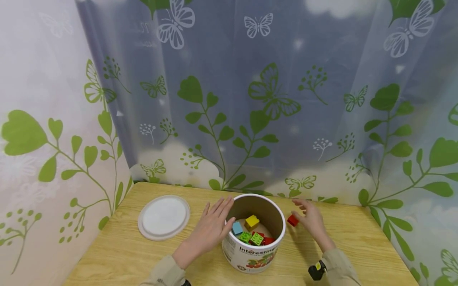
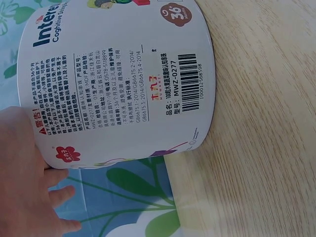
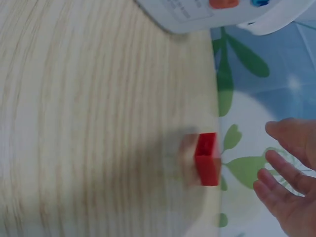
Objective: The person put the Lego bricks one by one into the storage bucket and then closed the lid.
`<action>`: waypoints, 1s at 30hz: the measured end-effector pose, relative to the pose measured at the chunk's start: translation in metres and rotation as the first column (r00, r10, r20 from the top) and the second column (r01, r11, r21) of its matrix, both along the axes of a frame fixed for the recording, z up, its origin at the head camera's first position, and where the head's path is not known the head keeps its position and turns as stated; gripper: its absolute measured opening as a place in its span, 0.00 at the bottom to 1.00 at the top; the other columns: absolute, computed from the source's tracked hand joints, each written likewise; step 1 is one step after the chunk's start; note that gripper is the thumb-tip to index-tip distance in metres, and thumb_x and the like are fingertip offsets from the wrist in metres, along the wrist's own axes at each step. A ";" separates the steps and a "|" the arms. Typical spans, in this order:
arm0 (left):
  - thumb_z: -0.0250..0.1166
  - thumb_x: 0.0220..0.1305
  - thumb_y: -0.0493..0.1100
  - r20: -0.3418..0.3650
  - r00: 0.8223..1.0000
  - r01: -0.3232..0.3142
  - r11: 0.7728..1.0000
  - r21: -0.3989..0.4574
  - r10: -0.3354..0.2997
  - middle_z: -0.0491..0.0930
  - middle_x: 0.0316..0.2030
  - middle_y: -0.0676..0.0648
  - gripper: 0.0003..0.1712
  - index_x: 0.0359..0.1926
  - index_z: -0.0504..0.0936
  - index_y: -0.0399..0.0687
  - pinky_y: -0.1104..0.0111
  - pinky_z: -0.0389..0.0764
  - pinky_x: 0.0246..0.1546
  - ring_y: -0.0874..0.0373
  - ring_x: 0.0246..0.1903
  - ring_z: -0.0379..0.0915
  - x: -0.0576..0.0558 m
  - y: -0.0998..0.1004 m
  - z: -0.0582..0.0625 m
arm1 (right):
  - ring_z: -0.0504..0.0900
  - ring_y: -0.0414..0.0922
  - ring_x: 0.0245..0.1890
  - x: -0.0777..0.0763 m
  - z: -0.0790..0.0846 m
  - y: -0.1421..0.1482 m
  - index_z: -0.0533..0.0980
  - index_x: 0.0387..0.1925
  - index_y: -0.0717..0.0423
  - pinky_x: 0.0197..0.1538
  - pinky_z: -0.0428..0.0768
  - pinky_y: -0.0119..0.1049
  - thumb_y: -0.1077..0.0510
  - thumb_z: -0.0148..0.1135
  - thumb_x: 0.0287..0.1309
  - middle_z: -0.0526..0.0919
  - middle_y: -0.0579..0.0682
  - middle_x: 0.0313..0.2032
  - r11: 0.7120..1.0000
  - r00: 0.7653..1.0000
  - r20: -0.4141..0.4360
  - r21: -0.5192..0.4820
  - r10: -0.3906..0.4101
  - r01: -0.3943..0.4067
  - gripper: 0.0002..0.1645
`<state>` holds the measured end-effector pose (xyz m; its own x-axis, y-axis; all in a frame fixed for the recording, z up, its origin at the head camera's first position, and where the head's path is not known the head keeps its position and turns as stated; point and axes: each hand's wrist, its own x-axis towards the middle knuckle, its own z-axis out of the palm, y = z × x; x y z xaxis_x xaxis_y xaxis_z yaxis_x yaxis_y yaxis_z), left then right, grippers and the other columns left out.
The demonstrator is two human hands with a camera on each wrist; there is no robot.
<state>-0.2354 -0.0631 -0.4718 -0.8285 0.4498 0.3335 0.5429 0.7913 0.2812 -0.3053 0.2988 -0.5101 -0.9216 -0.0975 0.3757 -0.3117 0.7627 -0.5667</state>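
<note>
A white printed bucket (image 1: 250, 258) stands on the table, its open top showing a yellow block (image 1: 252, 222), a light blue block (image 1: 237, 228), green blocks (image 1: 257, 238) and red pieces. My left hand (image 1: 212, 226) lies at the bucket's left rim with fingers extended; in the left wrist view it touches the printed wall. To the right of the bucket is a single red block (image 1: 292, 220). Close beside that block is my right hand (image 1: 311, 220), fingers spread and loosely bent. The right wrist view shows a gap between the fingertips and the red block (image 3: 206, 160).
A round white lid (image 1: 163, 216) lies on the wooden table (image 1: 118, 246) left of the bucket. Behind the table hangs a curtain (image 1: 229, 119) printed with leaves and butterflies. A small black device (image 1: 317, 271) sits by the right sleeve.
</note>
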 end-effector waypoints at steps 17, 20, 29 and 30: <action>0.43 0.81 0.56 0.014 1.000 0.009 1.000 0.008 -0.009 0.55 0.78 0.45 0.35 0.79 0.56 0.44 0.39 0.52 0.73 0.44 0.76 0.53 0.002 0.000 0.002 | 0.83 0.64 0.45 -0.007 -0.018 0.003 0.76 0.54 0.76 0.48 0.82 0.54 0.63 0.78 0.50 0.81 0.69 0.44 0.989 0.964 0.257 0.147 -0.068 0.031 0.32; 0.44 0.81 0.56 0.013 1.000 0.007 1.000 0.008 -0.008 0.55 0.78 0.45 0.34 0.79 0.56 0.44 0.39 0.52 0.73 0.44 0.76 0.53 0.002 0.000 0.002 | 0.83 0.61 0.42 -0.008 -0.019 0.003 0.78 0.52 0.75 0.45 0.82 0.51 0.62 0.79 0.49 0.81 0.67 0.41 0.985 0.967 0.244 0.172 -0.066 0.024 0.31; 0.42 0.82 0.57 0.006 1.000 0.003 1.000 0.004 -0.003 0.56 0.78 0.45 0.35 0.79 0.57 0.44 0.39 0.54 0.72 0.45 0.76 0.52 0.001 0.000 0.002 | 0.82 0.57 0.38 -0.007 -0.021 0.004 0.80 0.49 0.74 0.42 0.82 0.51 0.65 0.77 0.49 0.79 0.65 0.39 0.987 0.970 0.237 0.162 -0.057 0.019 0.26; 0.42 0.82 0.57 0.005 1.000 0.003 1.000 0.004 -0.003 0.56 0.78 0.45 0.35 0.79 0.57 0.44 0.39 0.54 0.72 0.45 0.76 0.52 0.001 -0.001 0.002 | 0.82 0.57 0.38 -0.006 -0.020 0.003 0.80 0.49 0.74 0.42 0.82 0.50 0.65 0.77 0.49 0.79 0.65 0.39 0.987 0.969 0.238 0.161 -0.059 0.020 0.26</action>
<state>-0.2340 -0.0636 -0.4697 -0.8286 0.4512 0.3313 0.5441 0.7885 0.2868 -0.3112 0.3023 -0.5299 -0.9873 -0.0988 0.1243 -0.1480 0.8568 -0.4940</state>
